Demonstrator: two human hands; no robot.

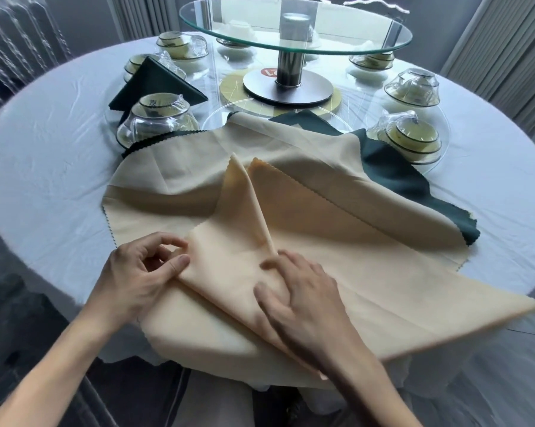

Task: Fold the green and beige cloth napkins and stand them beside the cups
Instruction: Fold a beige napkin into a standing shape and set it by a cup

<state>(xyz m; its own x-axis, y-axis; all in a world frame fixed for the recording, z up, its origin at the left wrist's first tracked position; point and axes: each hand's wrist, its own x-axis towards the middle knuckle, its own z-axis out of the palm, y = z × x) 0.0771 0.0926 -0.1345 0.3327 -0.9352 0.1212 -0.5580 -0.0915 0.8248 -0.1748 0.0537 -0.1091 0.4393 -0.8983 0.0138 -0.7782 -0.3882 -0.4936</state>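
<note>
A beige napkin (368, 272) lies at the near table edge, partly folded, with a raised crease running up its middle. My left hand (139, 275) pinches its left fold edge between thumb and fingers. My right hand (303, 297) rests on the cloth with spread fingers just below the crease. More beige cloth (183, 167) and a flat dark green napkin (392, 171) lie underneath, farther back. A folded green napkin (158, 84) stands at the far left between wrapped cup sets (158, 118).
A round table with a white cloth (44, 167) carries several plastic-wrapped cup and bowl sets (414, 138) around a glass ring. A raised glass turntable (294, 29) on a metal post stands in the middle. Curtains hang behind.
</note>
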